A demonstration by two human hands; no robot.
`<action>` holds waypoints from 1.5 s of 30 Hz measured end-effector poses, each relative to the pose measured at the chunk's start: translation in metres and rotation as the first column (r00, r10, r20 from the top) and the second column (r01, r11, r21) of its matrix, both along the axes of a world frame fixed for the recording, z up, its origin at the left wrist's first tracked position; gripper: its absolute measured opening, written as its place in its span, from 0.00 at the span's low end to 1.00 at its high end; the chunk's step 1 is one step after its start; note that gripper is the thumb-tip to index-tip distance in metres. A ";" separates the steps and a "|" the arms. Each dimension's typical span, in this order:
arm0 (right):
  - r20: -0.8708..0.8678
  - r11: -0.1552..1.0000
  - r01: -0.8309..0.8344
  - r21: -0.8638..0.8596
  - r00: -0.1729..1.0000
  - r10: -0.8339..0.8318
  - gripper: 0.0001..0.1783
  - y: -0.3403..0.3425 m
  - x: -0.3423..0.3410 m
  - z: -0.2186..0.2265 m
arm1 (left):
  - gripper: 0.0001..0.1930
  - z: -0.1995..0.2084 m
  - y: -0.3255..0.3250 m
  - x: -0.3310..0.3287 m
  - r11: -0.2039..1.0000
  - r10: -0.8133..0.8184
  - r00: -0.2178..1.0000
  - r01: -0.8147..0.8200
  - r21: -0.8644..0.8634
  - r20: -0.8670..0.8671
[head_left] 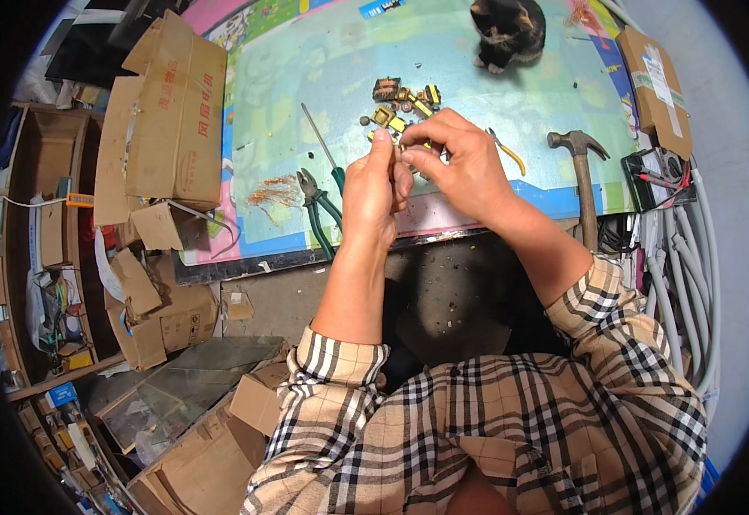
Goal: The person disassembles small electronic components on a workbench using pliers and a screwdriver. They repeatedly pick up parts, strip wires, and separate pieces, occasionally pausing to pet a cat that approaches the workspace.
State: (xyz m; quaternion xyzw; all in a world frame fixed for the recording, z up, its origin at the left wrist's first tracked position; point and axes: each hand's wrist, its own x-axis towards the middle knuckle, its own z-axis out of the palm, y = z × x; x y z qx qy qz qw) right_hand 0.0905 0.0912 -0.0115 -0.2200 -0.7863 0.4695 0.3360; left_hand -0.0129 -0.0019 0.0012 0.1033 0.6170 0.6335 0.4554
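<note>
From where I'm standing, the person in the plaid shirt (469, 403) is leaning over the near edge of a table (263, 86) covered with a colourful printed mat, both bare hands meeting above its near half. The left hand (371, 190) is holding its thumb upright with the fingers curling inward, and the right hand (464, 167) is bending over from the right, thumb and forefinger nearly closing on each other beside the left fingertips. The gap between them is looking narrow, but the fingers are hiding whatever may be inside, so I cannot tell what either hand is gripping.

Just beyond the fingertips, a cluster of yellow-and-black electrical parts (421, 106) is lying on the mat, with a squarish yellow piece (384, 116) showing right past the left thumb; I cannot tell whether it is touching.

To the left, a green-handled screwdriver (336, 172) is pointing toward the far side, green-handled cutting pliers (312, 199) are resting nearer, and a tangle of copper wire (275, 193) is spreading beside them. To the right, a yellow-handled tool (510, 152) is lying near the right hand, and a claw hammer (583, 172) is resting farther right. A dark-furred cat (516, 39) is sitting on the far side.
</note>
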 end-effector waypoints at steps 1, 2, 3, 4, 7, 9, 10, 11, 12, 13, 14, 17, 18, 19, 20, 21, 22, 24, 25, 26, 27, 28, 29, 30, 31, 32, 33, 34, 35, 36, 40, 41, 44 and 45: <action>-0.055 0.994 -0.034 -0.100 0.998 0.028 0.10 0.002 -0.002 -0.005 | 0.19 0.000 -0.001 -0.001 0.998 0.003 0.999 -0.005 0.059 0.036; -0.113 0.978 -0.074 -0.196 0.992 0.052 0.10 0.003 -0.005 -0.010 | 0.18 0.000 -0.002 -0.002 0.993 0.004 0.997 -0.013 0.118 0.071; -0.172 0.951 -0.118 -0.287 0.983 0.069 0.10 0.005 -0.007 -0.013 | 0.16 0.001 -0.003 -0.003 0.992 -0.014 0.998 0.006 0.122 0.061; -0.202 0.853 -0.219 -0.474 0.970 0.136 0.11 0.007 -0.006 -0.014 | 0.13 0.001 -0.004 -0.005 0.992 -0.032 0.998 0.025 0.126 0.051; -0.146 0.742 -0.252 -0.622 0.968 0.206 0.11 0.008 -0.004 -0.006 | 0.08 -0.001 -0.005 -0.006 0.990 -0.036 0.998 0.029 0.142 0.047; -0.180 0.715 -0.297 -0.633 0.955 0.237 0.12 0.010 -0.003 -0.006 | 0.06 0.001 -0.004 -0.004 0.991 -0.016 1.000 0.012 0.131 0.027; -0.197 0.701 -0.319 -0.637 0.948 0.252 0.12 0.011 -0.003 -0.006 | 0.06 0.006 -0.003 -0.002 0.993 -0.002 1.000 0.001 0.116 0.006; -0.212 0.692 -0.342 -0.636 0.939 0.269 0.13 0.012 -0.003 -0.006 | 0.05 0.008 -0.003 0.000 0.995 0.013 1.000 -0.011 0.101 -0.016; -0.228 0.682 -0.365 -0.634 0.931 0.286 0.13 0.013 -0.003 -0.006 | 0.06 0.008 -0.003 0.000 0.996 0.006 0.999 -0.002 0.091 -0.049; -0.243 0.672 -0.387 -0.631 0.922 0.303 0.14 0.015 -0.002 -0.005 | 0.07 0.008 -0.004 0.000 0.997 -0.001 0.997 0.008 0.082 -0.082; -0.248 0.659 -0.398 -0.638 0.917 0.313 0.14 0.017 -0.002 -0.005 | 0.07 0.009 -0.005 -0.001 0.997 -0.008 0.993 0.016 0.072 -0.115; -0.267 0.631 -0.421 -0.651 0.906 0.329 0.16 0.021 -0.001 -0.005 | 0.07 0.014 -0.005 0.003 0.998 -0.006 0.989 0.014 0.054 -0.148; -0.275 0.629 -0.425 -0.651 0.904 0.326 0.17 0.021 -0.001 -0.006 | 0.07 0.014 -0.005 0.004 0.998 0.007 0.985 0.003 0.058 -0.174; -0.284 0.627 -0.428 -0.650 0.903 0.322 0.17 0.021 -0.001 -0.007 | 0.06 0.013 -0.003 0.005 0.998 0.020 0.980 -0.008 0.062 -0.200; -0.274 0.631 -0.422 -0.651 0.906 0.323 0.17 0.021 -0.001 -0.005 | 0.06 0.012 -0.003 0.005 0.998 0.031 0.974 -0.017 0.066 -0.225; -0.264 0.635 -0.416 -0.651 0.909 0.324 0.17 0.021 0.000 -0.003 | 0.07 0.011 -0.003 0.005 0.998 0.021 0.971 -0.005 0.067 -0.240; -0.254 0.638 -0.409 -0.652 0.911 0.325 0.17 0.021 0.000 -0.001 | 0.07 0.010 -0.004 0.005 0.998 0.010 0.967 0.007 0.068 -0.255; -0.263 0.609 -0.404 -0.683 0.913 0.311 0.16 0.020 0.000 -0.002 | 0.07 0.009 -0.004 0.005 0.997 -0.015 0.958 0.036 0.067 -0.288; -0.267 0.593 -0.402 -0.698 0.914 0.305 0.16 0.020 0.000 -0.003 | 0.07 0.010 -0.004 0.006 0.997 -0.027 0.952 0.050 0.066 -0.305; -0.259 0.592 -0.405 -0.697 0.912 0.319 0.15 0.022 0.000 -0.004 | 0.08 0.011 -0.003 0.007 0.996 -0.042 0.946 0.066 0.065 -0.322; -0.251 0.590 -0.408 -0.697 0.909 0.332 0.15 0.024 0.000 -0.004 | 0.07 0.013 -0.002 0.007 0.993 -0.069 0.939 0.097 0.067 -0.337; -0.242 0.588 -0.410 -0.697 0.907 0.345 0.14 0.027 0.001 -0.005 | 0.07 0.015 -0.002 0.008 0.989 -0.097 0.931 0.128 0.068 -0.352; -0.235 0.580 -0.409 -0.705 0.905 0.354 0.14 0.029 0.001 -0.007 | 0.07 0.015 -0.003 0.007 0.987 -0.112 0.923 0.145 0.063 -0.368; -0.228 0.571 -0.408 -0.712 0.904 0.362 0.14 0.032 0.001 -0.009 | 0.07 0.015 -0.004 0.007 0.985 -0.128 0.915 0.163 0.058 -0.383; -0.221 0.563 -0.407 -0.720 0.902 0.370 0.14 0.033 0.001 -0.010 | 0.07 0.012 -0.005 0.005 0.985 -0.135 0.908 0.168 0.049 -0.398; -0.202 0.588 -0.406 -0.699 0.901 0.383 0.14 0.033 0.000 -0.009 | 0.07 0.009 -0.007 0.003 0.985 -0.140 0.900 0.171 0.039 -0.412; -0.182 0.614 -0.406 -0.677 0.900 0.395 0.13 0.033 0.000 -0.009 | 0.07 0.006 -0.007 0.003 0.987 -0.133 0.883 0.161 0.025 -0.450; -0.162 0.638 -0.406 -0.654 0.899 0.406 0.13 0.033 -0.001 -0.008 | 0.06 0.003 -0.006 0.002 0.988 -0.126 0.864 0.151 0.012 -0.487; -0.177 0.608 -0.413 -0.678 0.895 0.410 0.12 0.032 -0.001 -0.010 | 0.07 0.001 -0.006 0.001 0.990 -0.120 0.845 0.140 0.000 -0.521; -0.193 0.577 -0.419 -0.701 0.891 0.412 0.11 0.031 -0.001 -0.012 | 0.07 0.002 -0.006 0.000 0.988 -0.150 0.817 0.138 -0.064 -0.557; -0.176 0.511 -0.427 -0.746 0.866 0.467 0.08 0.035 0.002 -0.014 | 0.08 0.003 -0.010 -0.005 0.974 -0.225 0.802 0.187 -0.126 -0.554; -0.182 0.484 -0.407 -0.775 0.877 0.445 0.08 0.036 0.002 -0.013 | 0.08 0.004 -0.011 -0.007 0.972 -0.231 0.821 0.216 -0.092 -0.523; -0.221 0.377 -0.356 -0.855 0.908 0.356 0.07 0.040 0.003 -0.014 | 0.07 0.018 -0.014 -0.010 0.973 -0.229 0.894 0.218 -0.073 -0.384; -0.238 0.345 -0.364 -0.865 0.903 0.357 0.07 0.040 0.002 -0.014 | 0.07 0.018 -0.014 -0.010 0.973 -0.231 0.897 0.223 -0.065 -0.378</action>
